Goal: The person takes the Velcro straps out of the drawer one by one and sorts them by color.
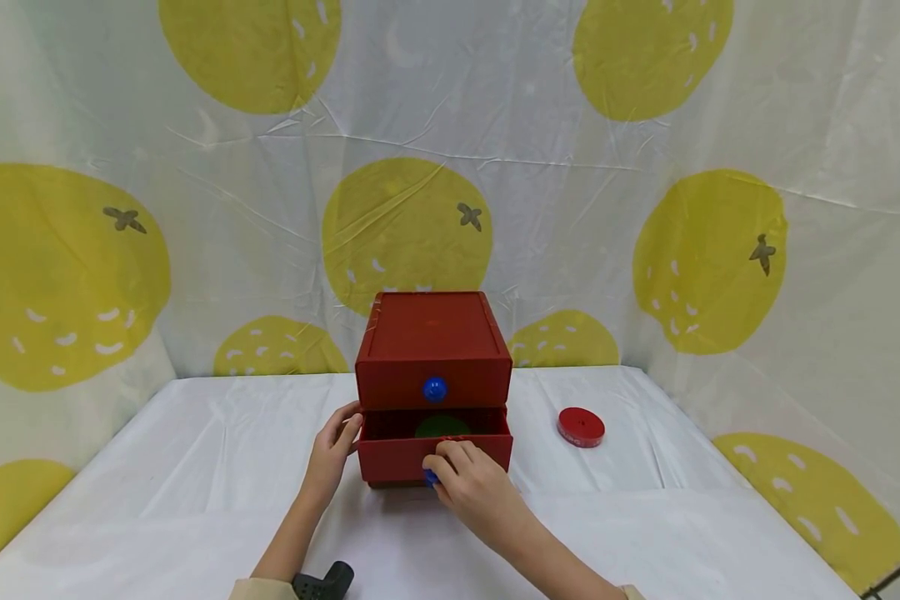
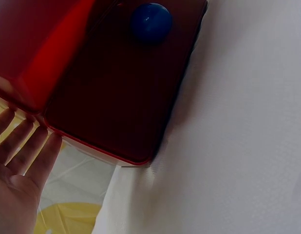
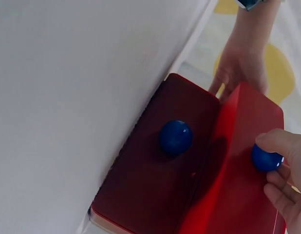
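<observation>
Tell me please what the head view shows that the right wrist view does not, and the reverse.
Only head: the round red item on the table and the green thing inside the open drawer. Only right wrist: the blue knob on the front beneath that drawer. Both: the left hand, and the right hand holding the open drawer's knob.

A curtained-off booth, the kind of room around it hidden, is shown by white drapes printed with yellow fruit shapes across the upper frame and down both sides, with a white-covered table filling the lower middle.
</observation>
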A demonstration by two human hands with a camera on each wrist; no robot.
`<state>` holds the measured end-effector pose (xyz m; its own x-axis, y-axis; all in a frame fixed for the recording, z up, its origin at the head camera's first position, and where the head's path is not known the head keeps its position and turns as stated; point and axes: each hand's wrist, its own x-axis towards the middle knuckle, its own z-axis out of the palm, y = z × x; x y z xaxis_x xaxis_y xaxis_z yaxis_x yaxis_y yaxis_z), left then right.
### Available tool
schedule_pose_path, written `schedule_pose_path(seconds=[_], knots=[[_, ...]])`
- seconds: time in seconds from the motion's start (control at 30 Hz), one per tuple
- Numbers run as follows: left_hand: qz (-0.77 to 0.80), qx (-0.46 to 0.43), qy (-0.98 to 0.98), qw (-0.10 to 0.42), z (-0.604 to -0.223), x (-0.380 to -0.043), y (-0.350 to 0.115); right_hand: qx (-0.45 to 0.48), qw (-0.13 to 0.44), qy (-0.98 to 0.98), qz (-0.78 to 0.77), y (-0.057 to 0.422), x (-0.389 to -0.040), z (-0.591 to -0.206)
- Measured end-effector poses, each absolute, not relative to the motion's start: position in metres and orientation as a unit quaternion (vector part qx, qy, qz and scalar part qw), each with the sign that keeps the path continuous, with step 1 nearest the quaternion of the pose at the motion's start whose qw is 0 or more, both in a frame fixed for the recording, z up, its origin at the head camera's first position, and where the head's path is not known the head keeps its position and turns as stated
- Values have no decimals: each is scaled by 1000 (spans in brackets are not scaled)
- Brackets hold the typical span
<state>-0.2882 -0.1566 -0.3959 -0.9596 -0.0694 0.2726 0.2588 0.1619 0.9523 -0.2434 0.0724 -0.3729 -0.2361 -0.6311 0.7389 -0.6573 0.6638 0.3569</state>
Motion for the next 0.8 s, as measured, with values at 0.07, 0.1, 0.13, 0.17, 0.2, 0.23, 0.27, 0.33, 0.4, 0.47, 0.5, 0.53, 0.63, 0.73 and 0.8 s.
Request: schedule_pose_path(seconds=[0.07,0.1,0.13,0.17,0.2,0.23,0.27,0.33,0.4,0.47,0.5,0.53,0.63,0.73,0.8], knots=[[-644,-64,-752,128,-396,-288,-157,412,467,-782,15,72,-243,-373],[-644,-65,-751,128,-396,-288,-157,413,467,-782,15,72,-243,-373],[-645,-65,-751,129,-396,-288,-157,414,466,-781,16,72,-242,-373],[-645,-66,-750,129,-396,-288,-157,415,464,-782,17,73,-241,-372],[-645,-67,-750,130,-396,-288,-157,417,463,-782,18,73,-240,-372],[-645,-67,-750,130,-396,-287,-157,418,460,-783,18,73,-239,-372],[-646,-67,-749,130,-396,-287,-157,419,458,-784,18,74,-238,-371],[-645,-70,-749,131,-395,-287,-156,423,460,-781,17,75,-236,-371],[-646,-71,-749,131,-395,-287,-157,424,458,-781,18,75,-234,-371],[-645,-71,-749,131,-395,-287,-157,422,452,-786,18,75,-231,-370],[-646,-71,-749,131,-395,-287,-157,422,452,-786,20,75,-230,-370],[-646,-71,-749,131,-395,-288,-157,421,450,-787,21,75,-229,-370],[-646,-72,-748,131,-396,-287,-157,419,444,-792,20,74,-226,-369],[-646,-74,-748,132,-396,-287,-157,420,442,-792,17,74,-223,-368],[-645,-73,-749,132,-396,-287,-156,420,437,-795,15,75,-221,-367]])
